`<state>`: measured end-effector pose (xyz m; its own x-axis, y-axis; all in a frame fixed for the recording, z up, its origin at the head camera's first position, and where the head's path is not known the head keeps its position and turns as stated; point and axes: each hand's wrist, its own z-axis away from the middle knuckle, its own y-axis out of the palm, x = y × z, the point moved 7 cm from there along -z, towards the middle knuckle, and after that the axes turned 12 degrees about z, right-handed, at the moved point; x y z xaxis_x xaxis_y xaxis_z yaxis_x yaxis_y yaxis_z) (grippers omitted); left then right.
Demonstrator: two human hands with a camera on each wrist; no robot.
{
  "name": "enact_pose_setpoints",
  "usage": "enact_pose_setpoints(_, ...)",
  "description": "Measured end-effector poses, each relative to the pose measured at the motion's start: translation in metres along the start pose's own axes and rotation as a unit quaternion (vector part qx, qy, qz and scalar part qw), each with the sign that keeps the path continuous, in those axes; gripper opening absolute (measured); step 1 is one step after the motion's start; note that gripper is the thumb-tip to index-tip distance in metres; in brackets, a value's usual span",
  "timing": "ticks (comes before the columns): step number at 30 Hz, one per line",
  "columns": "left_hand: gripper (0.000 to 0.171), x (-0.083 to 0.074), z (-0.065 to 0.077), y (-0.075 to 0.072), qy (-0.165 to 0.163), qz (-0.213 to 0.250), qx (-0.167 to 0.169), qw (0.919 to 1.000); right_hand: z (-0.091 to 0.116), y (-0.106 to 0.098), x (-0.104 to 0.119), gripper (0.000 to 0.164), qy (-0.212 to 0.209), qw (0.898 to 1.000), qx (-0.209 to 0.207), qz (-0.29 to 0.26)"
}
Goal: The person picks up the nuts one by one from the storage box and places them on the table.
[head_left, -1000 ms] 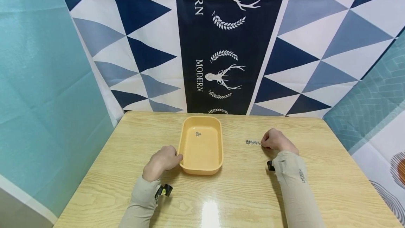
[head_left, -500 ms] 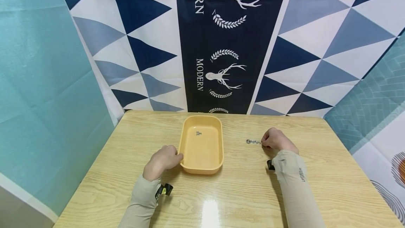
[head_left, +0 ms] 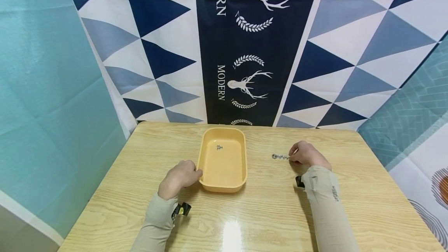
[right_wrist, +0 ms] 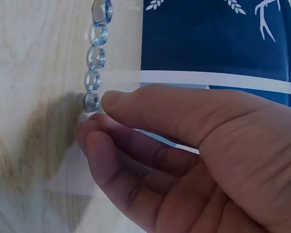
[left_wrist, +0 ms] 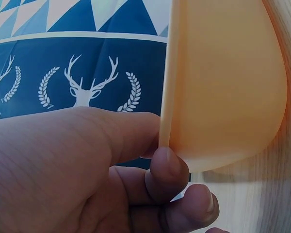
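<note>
The person's left hand (head_left: 180, 176) was pinching the left rim of a yellow tray (head_left: 224, 170), where a few small glittering pieces (head_left: 219, 147) lay toward the far end. To the tray's right, a row of clear stones (head_left: 280, 156) stretched across the wooden tabletop (head_left: 266, 213), the biggest at its left end. At its other end was the right hand (head_left: 308, 155), fingers bent, thumb tip beside the last stone; whether it gripped anything I couldn't tell. The right sleeve (head_left: 329, 217) seemed to read "Let'sSlim", and the dark wall hanging (head_left: 259, 46) said "MODERN" sideways.
</note>
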<state>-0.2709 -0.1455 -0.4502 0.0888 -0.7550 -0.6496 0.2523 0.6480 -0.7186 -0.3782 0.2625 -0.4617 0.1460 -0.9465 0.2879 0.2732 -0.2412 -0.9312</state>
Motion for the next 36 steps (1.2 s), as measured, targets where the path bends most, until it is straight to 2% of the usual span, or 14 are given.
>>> enact_pose_setpoints(8,0.041,-0.001,0.0,0.0,0.004,0.002,-0.001,1.0,0.0,-0.006,0.005,0.027,0.007,0.999,0.018,-0.029)
enact_pose_setpoints(14,0.04,0.0,-0.001,0.001,0.001,0.003,0.003,1.0,-0.002,-0.016,0.016,0.035,-0.003,1.0,0.011,-0.022)
enact_pose_setpoints(21,0.037,0.001,-0.002,0.002,-0.004,0.006,0.005,1.0,-0.004,-0.023,0.028,0.037,-0.002,1.0,0.007,-0.029)
enact_pose_setpoints(27,0.038,0.0,-0.001,0.002,-0.002,0.004,0.003,1.0,-0.005,-0.028,0.039,0.043,-0.009,0.999,-0.004,-0.046)
enact_pose_setpoints(36,0.037,-0.002,0.001,0.001,-0.003,0.004,0.003,1.0,-0.008,-0.038,0.059,0.041,-0.025,0.997,-0.035,-0.069)
